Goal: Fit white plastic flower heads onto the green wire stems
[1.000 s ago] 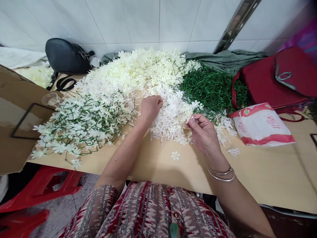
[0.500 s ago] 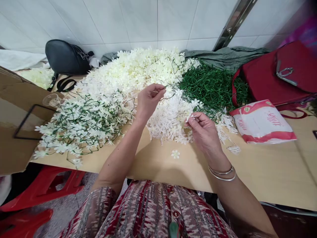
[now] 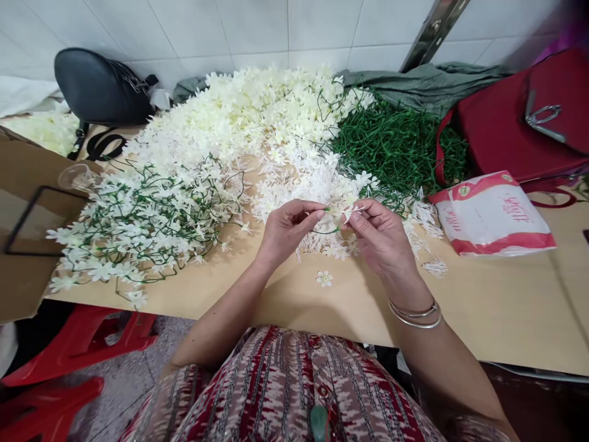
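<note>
Between thumb and fingertips my left hand point(image 3: 294, 228) pinches a thin green plastic stem point(image 3: 326, 231), which curves toward the right. My right hand point(image 3: 378, 232) is closed on a small white artificial flower point(image 3: 351, 213), held close to the stem's tip. Whether the two pieces touch I cannot tell. Beneath and behind the hands lies a heap of thin white stamen pieces point(image 3: 317, 184). One loose flower point(image 3: 324, 279) rests face up on the table in front of them. Flowers on green stems point(image 3: 151, 215) are piled to the left.
Behind are a large heap of cream blossoms point(image 3: 248, 110) and a mound of green stems point(image 3: 396, 147). A black bag point(image 3: 103, 86) and cardboard box point(image 3: 37, 227) stand left. At right are a red bag point(image 3: 497, 123) and a pink-and-white packet point(image 3: 494, 213). Red stools point(image 3: 87, 344) stand below the table.
My left hand has come down and right with the green stem, close to my right hand. My right hand still holds the white flower. The head view has shifted slightly.
</note>
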`<state>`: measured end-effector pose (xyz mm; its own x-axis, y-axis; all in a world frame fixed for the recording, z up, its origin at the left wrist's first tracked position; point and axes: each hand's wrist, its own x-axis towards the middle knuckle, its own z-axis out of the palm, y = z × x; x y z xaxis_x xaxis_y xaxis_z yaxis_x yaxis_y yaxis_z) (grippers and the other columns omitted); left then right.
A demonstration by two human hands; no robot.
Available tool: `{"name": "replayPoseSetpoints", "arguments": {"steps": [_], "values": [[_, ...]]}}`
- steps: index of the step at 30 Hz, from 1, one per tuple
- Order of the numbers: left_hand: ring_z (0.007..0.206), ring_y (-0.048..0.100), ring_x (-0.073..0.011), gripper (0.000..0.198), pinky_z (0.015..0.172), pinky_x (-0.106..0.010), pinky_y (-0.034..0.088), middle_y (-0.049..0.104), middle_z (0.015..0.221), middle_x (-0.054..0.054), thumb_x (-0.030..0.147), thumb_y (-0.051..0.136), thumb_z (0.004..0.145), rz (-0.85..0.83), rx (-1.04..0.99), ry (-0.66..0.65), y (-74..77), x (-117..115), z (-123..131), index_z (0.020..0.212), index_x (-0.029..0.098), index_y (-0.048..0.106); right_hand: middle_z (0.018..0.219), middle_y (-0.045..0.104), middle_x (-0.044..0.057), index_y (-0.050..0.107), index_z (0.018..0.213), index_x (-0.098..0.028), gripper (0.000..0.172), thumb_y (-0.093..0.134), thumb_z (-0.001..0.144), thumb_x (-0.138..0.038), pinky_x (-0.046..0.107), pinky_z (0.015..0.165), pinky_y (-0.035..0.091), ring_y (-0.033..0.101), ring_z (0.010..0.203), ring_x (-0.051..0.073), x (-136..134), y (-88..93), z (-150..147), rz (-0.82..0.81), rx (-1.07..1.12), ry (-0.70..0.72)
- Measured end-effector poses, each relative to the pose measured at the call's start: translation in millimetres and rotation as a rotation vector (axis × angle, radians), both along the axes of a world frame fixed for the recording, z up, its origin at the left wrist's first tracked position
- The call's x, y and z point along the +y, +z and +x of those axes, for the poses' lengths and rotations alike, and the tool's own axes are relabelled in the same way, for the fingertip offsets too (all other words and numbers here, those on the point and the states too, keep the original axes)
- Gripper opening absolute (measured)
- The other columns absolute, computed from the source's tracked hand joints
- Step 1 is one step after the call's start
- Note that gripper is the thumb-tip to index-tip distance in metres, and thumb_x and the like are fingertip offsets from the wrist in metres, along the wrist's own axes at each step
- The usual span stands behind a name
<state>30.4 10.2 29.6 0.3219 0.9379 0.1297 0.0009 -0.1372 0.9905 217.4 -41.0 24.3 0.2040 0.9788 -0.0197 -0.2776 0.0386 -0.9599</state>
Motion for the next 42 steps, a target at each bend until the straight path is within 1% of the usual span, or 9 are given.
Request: {"name": "replayPoseSetpoints", "arguments": {"steps": [5,9,14,20,26,29,34,38,42], "values": [[0.061,0.05,-0.0098,0.027,0.055,-0.024,0.04,0.07,0.074,-0.002,0.047,0.08,0.093,0.133,0.082,0.004,-1.8,-3.3,-4.9,0.099,0.021,0.085,0.075,0.067,-0.002,0.072,0.084,-0.028,0.036,0.094,0.073,-0.054,0.029,0.066,0.052,0.063,0.07,0.014,-1.6,0.2,-2.2,-0.023,-0.024,0.05],[0.066,0.057,-0.0108,0.022,0.061,-0.025,0.046,0.076,0.083,-0.004,0.042,0.077,0.096,0.229,0.108,-0.038,-3.6,-2.2,-5.4,0.099,0.022,0.085,0.076,0.069,-0.002,0.073,0.085,-0.027,0.031,0.093,0.075,-0.048,0.028,0.067,0.052,0.065,0.07,0.013,-0.8,-4.0,-1.9,-0.044,-0.023,0.093],[0.068,0.061,-0.0114,0.021,0.065,-0.025,0.05,0.077,0.086,-0.005,0.041,0.075,0.098,0.263,0.119,-0.075,-6.7,-1.4,-4.2,0.101,0.022,0.084,0.074,0.068,-0.003,0.071,0.087,-0.027,0.027,0.088,0.08,-0.046,0.029,0.065,0.05,0.062,0.066,0.014,0.1,-7.8,-0.9,-0.055,-0.093,0.111],[0.066,0.062,-0.01,0.017,0.064,-0.023,0.051,0.077,0.084,-0.003,0.036,0.075,0.099,0.315,0.135,-0.078,-6.9,-0.6,-4.8,0.1,0.021,0.083,0.074,0.066,-0.002,0.069,0.086,-0.027,0.025,0.084,0.082,-0.046,0.03,0.064,0.049,0.059,0.065,0.015,0.3,-8.5,-1.6,-0.067,-0.151,0.1],[0.067,0.065,-0.0098,0.01,0.063,-0.022,0.05,0.077,0.084,-0.003,0.025,0.072,0.101,0.474,0.202,-0.05,-7.0,-3.6,-4.9,0.098,0.019,0.079,0.069,0.061,-0.003,0.071,0.085,-0.026,0.016,0.082,0.084,-0.039,0.028,0.056,0.04,0.049,0.061,0.013,-2.5,-8.2,-4.0,-0.059,-0.231,0.062],[0.068,0.064,-0.0099,0.01,0.064,-0.022,0.05,0.076,0.084,-0.002,0.023,0.071,0.101,0.524,0.234,-0.043,-10.1,-3.4,-5.2,0.098,0.018,0.077,0.069,0.061,-0.002,0.072,0.085,-0.026,0.017,0.083,0.084,-0.04,0.028,0.054,0.038,0.047,0.06,0.013,-3.6,-7.9,-4.5,-0.056,-0.257,0.056],[0.073,0.068,-0.0127,0.015,0.068,-0.024,0.051,0.075,0.08,-0.003,0.029,0.069,0.103,0.526,0.242,-0.075,-17.1,0.4,-5.8,0.095,0.018,0.076,0.066,0.056,-0.003,0.07,0.083,-0.025,0.029,0.085,0.082,-0.05,0.027,0.053,0.035,0.044,0.059,0.012,-1.3,-10.9,-4.3,-0.097,-0.234,0.11],[0.074,0.069,-0.0145,0.028,0.068,-0.025,0.051,0.075,0.079,-0.004,0.04,0.064,0.107,0.491,0.236,-0.108,-20.8,2.5,-5.0,0.092,0.019,0.076,0.065,0.056,-0.004,0.067,0.082,-0.024,0.04,0.087,0.078,-0.059,0.027,0.053,0.035,0.044,0.057,0.012,1.8,-15.4,-3.9,-0.139,-0.229,0.138],[0.074,0.068,-0.0151,0.037,0.068,-0.026,0.052,0.074,0.077,-0.005,0.049,0.061,0.107,0.446,0.232,-0.111,-26.4,3.0,-3.7,0.091,0.019,0.076,0.065,0.057,-0.004,0.067,0.083,-0.023,0.044,0.086,0.077,-0.063,0.027,0.055,0.035,0.045,0.058,0.012,2.9,-18.6,-4.2,-0.15,-0.241,0.155]]}}
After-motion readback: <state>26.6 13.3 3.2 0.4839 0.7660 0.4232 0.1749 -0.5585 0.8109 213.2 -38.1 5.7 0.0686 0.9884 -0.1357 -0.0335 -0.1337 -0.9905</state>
